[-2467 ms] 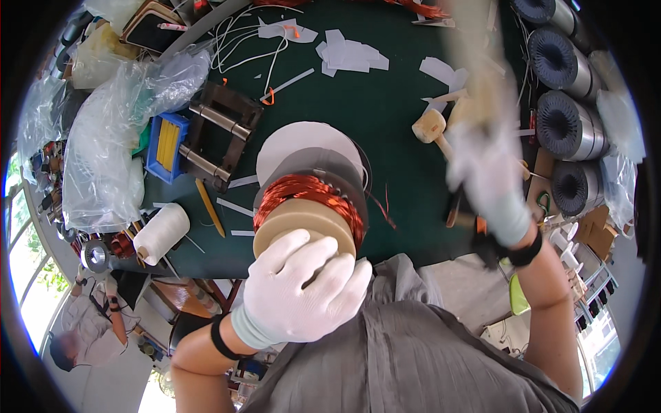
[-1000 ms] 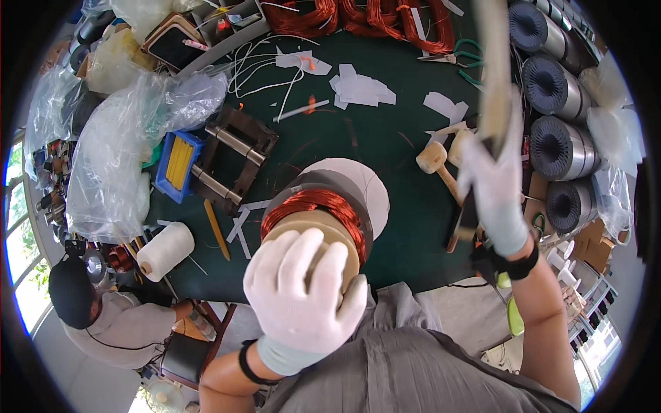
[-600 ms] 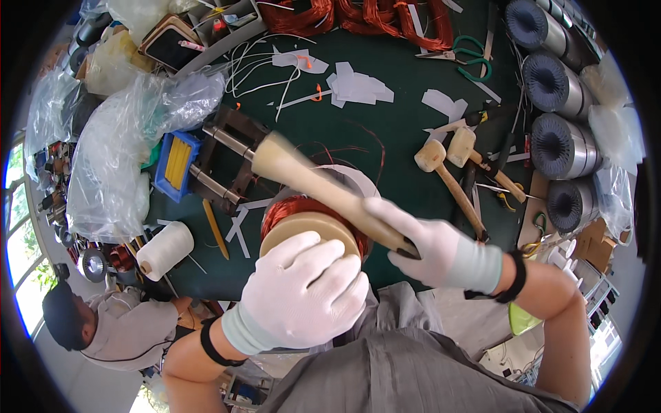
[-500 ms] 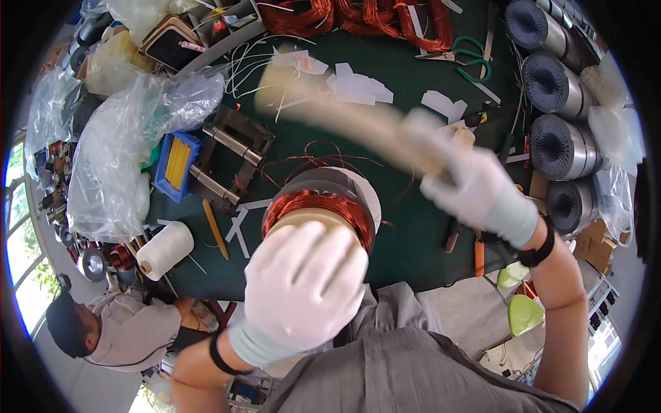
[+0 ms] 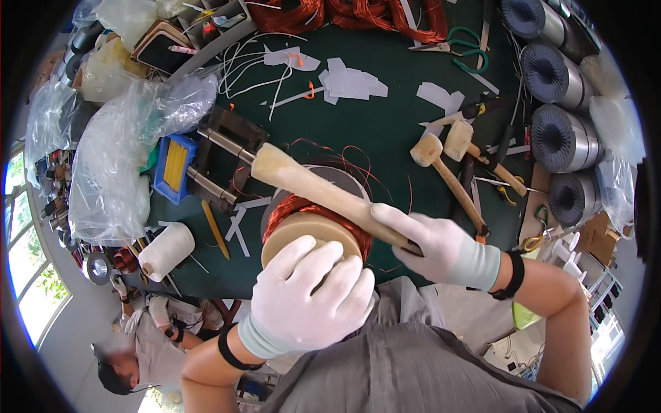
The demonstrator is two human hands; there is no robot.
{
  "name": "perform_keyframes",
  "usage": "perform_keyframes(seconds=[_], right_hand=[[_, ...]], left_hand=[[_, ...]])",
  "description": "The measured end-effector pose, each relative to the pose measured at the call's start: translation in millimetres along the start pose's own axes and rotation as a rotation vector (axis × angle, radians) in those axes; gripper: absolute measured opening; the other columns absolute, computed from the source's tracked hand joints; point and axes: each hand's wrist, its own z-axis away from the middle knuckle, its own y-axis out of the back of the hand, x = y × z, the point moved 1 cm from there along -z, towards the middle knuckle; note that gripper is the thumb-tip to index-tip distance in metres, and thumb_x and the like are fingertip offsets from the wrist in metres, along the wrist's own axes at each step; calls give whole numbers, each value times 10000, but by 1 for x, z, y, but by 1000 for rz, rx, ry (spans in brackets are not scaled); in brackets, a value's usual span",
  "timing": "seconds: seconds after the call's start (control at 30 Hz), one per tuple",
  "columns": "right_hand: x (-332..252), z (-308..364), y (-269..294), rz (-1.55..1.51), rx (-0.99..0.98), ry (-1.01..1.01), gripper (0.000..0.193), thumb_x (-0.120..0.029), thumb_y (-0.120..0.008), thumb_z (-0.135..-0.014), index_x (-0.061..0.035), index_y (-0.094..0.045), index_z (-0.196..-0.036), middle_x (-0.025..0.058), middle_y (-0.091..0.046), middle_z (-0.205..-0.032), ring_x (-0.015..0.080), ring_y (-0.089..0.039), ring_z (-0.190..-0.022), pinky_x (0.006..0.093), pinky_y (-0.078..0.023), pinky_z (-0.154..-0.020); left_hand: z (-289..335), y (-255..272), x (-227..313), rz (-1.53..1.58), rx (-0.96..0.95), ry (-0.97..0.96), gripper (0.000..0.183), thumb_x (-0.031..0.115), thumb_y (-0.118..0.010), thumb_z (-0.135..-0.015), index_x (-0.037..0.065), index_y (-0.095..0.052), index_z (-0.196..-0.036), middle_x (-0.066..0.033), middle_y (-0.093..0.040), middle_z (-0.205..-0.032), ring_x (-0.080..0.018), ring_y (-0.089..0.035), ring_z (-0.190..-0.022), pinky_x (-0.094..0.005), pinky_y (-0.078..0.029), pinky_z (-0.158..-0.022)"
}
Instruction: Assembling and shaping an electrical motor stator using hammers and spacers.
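Observation:
In the middle of the table stands a dark round stator core (image 5: 344, 180) with red-brown copper windings (image 5: 297, 205) bulging around its near end. A beige round block (image 5: 284, 239) sits against the windings. My left hand (image 5: 310, 296), in a white glove, curls its fingers over the block's near side. My right hand (image 5: 447, 251), also gloved, closes around the narrow end of a pale wooden bat (image 5: 317, 193). The bat slants across the windings, its wide end to the upper left. Whether it touches the copper I cannot tell. Loose copper wires (image 5: 358, 155) curl behind the core.
Two wooden mallets (image 5: 427, 149) lie at right, near spools of metal wire (image 5: 554, 138). Green-handled scissors (image 5: 468, 51) and copper coils (image 5: 385, 17) lie at the back. A dark roller stand (image 5: 224, 155), blue tray (image 5: 164, 172) and white thread cone (image 5: 166, 251) are left. A co-worker (image 5: 148, 344) sits lower left.
My right hand has come down and nearer with the bat, which was raised and blurred and is now across the windings. My left hand stays at the block. The co-worker has shifted.

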Motion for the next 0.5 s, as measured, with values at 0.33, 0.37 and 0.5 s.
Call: perform_keyframes(seconds=[0.33, 0.37, 0.5], right_hand=[[-3, 14, -11, -178, -38, -91, 833, -1, -670, -864, -174, -372, -1623, 189, -724, -1045, 354, -742, -879, 392, -602, -839], [5, 15, 5, -90, -119, -165, 836, 2, -674, -858, -186, -381, -1619, 244, -689, -1211, 394, -729, -976, 395, -593, -907], [-2, -13, 41, -379, 432, -544, 826, 7, -660, -894, -116, -306, -1631, 167, -717, -1229, 178, -743, -858, 357, -595, -814]], left_hand=[[2, -3, 15, -42, 117, 326, 435, 160, -813, -615, 162, -731, -1043, -66, -621, -1148, -337, -601, -1088, -499, -508, -920], [4, -3, 11, 1, 100, 257, 431, 170, -813, -608, 175, -734, -1032, -61, -622, -1128, -332, -610, -1061, -491, -519, -900], [4, 1, 5, 27, 63, 73, 446, 212, -807, -589, 198, -739, -1029, -58, -642, -1128, -316, -636, -1001, -473, -549, -855]])
